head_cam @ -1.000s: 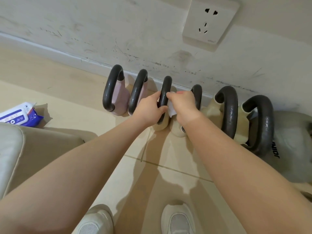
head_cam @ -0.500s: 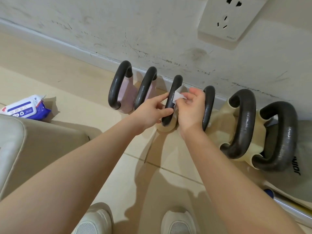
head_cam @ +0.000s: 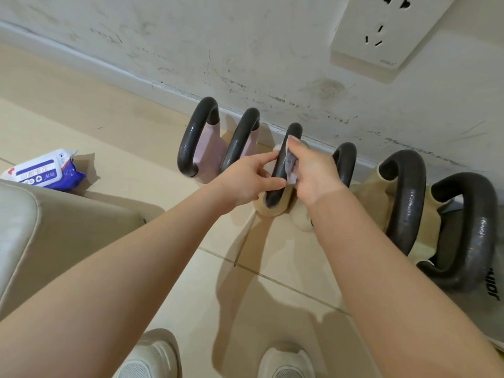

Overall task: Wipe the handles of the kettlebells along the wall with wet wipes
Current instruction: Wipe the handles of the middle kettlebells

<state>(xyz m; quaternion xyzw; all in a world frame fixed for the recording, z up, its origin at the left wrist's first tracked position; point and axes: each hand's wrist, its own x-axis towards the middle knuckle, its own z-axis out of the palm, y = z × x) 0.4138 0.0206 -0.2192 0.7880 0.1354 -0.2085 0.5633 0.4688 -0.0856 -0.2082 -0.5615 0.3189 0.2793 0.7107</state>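
Several kettlebells with black handles stand in a row against the wall. The third from the left is cream with a black handle [head_cam: 282, 165]. My right hand [head_cam: 313, 173] presses a white wet wipe [head_cam: 289, 163] against that handle, fingers curled round the wipe. My left hand [head_cam: 245, 178] touches the handle's left side with thumb and fingers extended. Two pink kettlebells [head_cam: 207, 148] stand to the left. Larger cream kettlebells [head_cam: 406, 197] and a grey one [head_cam: 469, 233] stand to the right, their handles wet and shiny.
A blue and white pack of wet wipes [head_cam: 43, 171] lies on the tiled floor at left. A beige cushioned seat [head_cam: 41, 236] fills the lower left. A wall socket [head_cam: 387, 34] sits upper right. My white shoes [head_cam: 283, 361] are at the bottom.
My right hand has slid the wipe down onto the middle of the third handle. My left hand has loosened from gripping the handle to touching it. The camera moved closer.
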